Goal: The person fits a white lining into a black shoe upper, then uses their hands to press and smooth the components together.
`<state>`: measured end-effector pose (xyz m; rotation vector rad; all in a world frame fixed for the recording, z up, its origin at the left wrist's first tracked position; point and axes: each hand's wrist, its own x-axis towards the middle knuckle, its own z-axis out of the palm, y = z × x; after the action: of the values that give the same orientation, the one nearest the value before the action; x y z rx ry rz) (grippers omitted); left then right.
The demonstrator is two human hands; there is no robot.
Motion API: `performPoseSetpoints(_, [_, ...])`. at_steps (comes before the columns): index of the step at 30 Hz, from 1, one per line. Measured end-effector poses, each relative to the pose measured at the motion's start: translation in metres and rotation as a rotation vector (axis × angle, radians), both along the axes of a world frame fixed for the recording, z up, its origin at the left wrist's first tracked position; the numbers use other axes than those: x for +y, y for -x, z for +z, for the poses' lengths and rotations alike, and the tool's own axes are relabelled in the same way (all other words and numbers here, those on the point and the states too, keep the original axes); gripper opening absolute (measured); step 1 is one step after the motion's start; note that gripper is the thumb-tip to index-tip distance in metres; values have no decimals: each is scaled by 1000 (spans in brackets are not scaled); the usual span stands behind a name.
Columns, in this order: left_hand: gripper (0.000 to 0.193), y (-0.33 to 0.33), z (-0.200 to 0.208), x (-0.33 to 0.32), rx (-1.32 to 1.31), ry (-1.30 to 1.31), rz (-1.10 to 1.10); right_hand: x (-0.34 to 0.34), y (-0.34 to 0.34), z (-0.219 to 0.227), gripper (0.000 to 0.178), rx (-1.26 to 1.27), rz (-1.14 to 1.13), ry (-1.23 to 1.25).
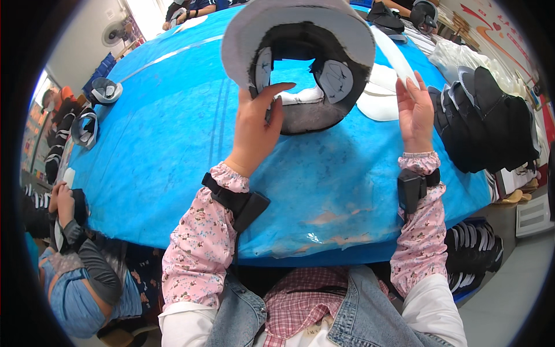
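My left hand (257, 127) is closed on the lower left rim of a shoe upper (312, 118), its thumb reaching into the opening. The upper is raised over the table; it has a wide grey-white outer edge, a black inside and white patches with dark scribbled marks. Blue shows through its middle. To its right, my right hand (416, 115) pinches the lower end of a long, thin white curved piece (393, 52) between thumb and fingers. Flat white pieces (378, 107) with rounded edges lie on the table between the two hands, partly covered by the upper.
A blue sheet covers the big table (173, 127). Black shoe uppers (491, 121) are piled at its right edge, beside a clear plastic bag (462, 58). Two grey-and-black uppers (106, 91) stand at the far left. A co-worker (75, 272) sits at the left; others work across the table.
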<state>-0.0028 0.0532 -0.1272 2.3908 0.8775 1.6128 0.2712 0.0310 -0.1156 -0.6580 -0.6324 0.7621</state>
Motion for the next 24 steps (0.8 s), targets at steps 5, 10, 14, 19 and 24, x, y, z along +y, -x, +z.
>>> performPoseSetpoints(5, [36,0,-1,1,-63,111,9,-2,-21,1,20,408,396,-201])
performPoseSetpoints(10, [56,-5,-1,2,-28,-38,29,-10,-8,7,22,353,716,-292])
performPoseSetpoints(14, [64,1,-4,2,24,-73,84,-21,29,3,14,41,816,-27])
performPoseSetpoints(19, [66,-5,-1,3,15,-102,106,-35,56,-30,27,-835,513,162])
performPoseSetpoints(24, [65,-7,4,-6,-33,-64,64,-32,87,-15,32,-406,888,599])
